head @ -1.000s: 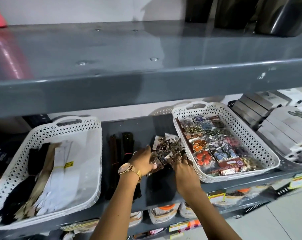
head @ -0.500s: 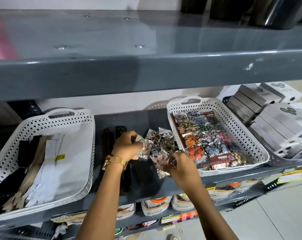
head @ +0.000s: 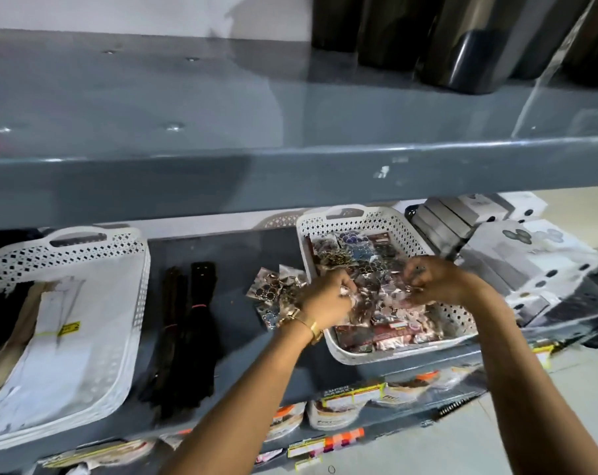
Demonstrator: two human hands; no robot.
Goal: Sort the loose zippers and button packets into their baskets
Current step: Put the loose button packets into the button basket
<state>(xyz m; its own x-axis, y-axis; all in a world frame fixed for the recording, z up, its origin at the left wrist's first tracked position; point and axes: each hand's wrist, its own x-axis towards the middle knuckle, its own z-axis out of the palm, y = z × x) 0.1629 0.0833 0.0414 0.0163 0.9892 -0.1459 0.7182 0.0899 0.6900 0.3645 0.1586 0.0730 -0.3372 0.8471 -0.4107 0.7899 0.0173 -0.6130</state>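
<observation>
Currently both hands, left hand (head: pixel 328 299) and right hand (head: pixel 431 281), clamp button packets (head: pixel 383 296) over the right basket (head: pixel 455 317). Risk: slippery packets spill onto the shelf (head: pixel 242 255) beside the loose zippers (head: pixel 188 334).

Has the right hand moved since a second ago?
Yes. The right hand went rightward, from the loose packets on the shelf to over the white perforated button basket.
</observation>
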